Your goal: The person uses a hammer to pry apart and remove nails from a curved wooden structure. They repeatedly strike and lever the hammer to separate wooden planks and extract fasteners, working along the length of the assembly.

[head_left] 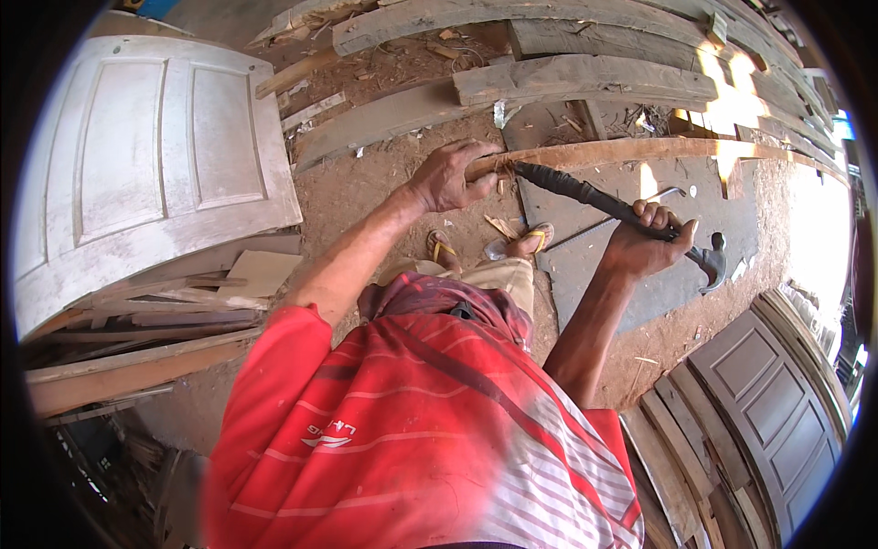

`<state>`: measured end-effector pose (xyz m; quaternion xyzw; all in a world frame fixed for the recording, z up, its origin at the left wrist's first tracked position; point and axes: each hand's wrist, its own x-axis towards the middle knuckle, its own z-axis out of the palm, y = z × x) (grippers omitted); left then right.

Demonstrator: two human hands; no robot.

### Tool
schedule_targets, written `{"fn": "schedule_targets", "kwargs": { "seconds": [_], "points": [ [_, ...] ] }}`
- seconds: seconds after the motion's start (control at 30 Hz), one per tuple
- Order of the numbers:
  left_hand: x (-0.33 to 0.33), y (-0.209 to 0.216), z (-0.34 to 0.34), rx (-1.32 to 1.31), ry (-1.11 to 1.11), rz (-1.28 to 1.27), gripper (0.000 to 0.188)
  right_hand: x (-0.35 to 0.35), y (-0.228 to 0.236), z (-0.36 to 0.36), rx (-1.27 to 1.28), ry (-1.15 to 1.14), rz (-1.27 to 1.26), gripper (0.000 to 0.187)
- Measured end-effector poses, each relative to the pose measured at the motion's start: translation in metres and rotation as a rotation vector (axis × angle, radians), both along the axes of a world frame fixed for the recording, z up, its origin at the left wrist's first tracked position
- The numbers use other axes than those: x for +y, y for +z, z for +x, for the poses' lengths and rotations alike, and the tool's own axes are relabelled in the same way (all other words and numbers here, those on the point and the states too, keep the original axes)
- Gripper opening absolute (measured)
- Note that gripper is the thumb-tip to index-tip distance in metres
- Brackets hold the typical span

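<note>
The left end of a long, narrow plank (pixel 622 153) was held in the left hand (pixel 453 176), pinched between the thumb on its near side and the fingers on its far side. The plank was extended to the right from that hand; how its right end was borne could not be told. On the near side of the plank, a hammer (pixel 590 194) was gripped by the right hand (pixel 647 240), with the fingers curled round the handle close to the head. The free end of the black handle was aimed at the plank's left end; whether the two were touching could not be made out. A rod (pixel 581 231) was seen over a grey sheet (pixel 594 293), nearer the body than the plank, and rough beams (pixel 585 80) were laid beyond it.

The plank was judged fairly stiff, though likely to be felt as heavy toward its unheld end; for balance it would best be taken near the middle, with splinters to be guarded against. The hammer was judged head-heavy and hardly fragile, its handle probably not slippery; steadiness would be gained by a hold near the head.
</note>
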<state>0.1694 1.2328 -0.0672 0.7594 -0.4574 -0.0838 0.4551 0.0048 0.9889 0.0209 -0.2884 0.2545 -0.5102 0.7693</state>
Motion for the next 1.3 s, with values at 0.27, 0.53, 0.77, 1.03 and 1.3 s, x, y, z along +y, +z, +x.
{"fn": "schedule_targets", "kwargs": {
  "seconds": [0.27, 0.53, 0.77, 1.03, 1.3],
  "points": [
    [-0.031, 0.042, 0.005, 0.161, -0.041, 0.684, 0.066, 0.018, 0.030, -0.017, -0.019, 0.137, -0.065, 0.043],
    [-0.027, 0.022, -0.013, 0.007, 0.049, 0.581, 0.043, 0.046, 0.032, -0.032, 0.041, 0.140, -0.171, 0.036],
    [-0.028, 0.024, -0.015, 0.029, 0.052, 0.635, 0.050, 0.094, 0.056, -0.029, 0.141, 0.170, -0.402, 0.036],
    [-0.029, 0.024, -0.013, 0.054, 0.037, 0.652, 0.053, 0.110, 0.060, -0.032, 0.161, 0.328, -0.670, 0.036],
    [-0.028, 0.017, -0.015, 0.037, 0.051, 0.621, 0.052, 0.063, 0.054, -0.026, 0.081, 0.316, -0.475, 0.038]
  ]
}}
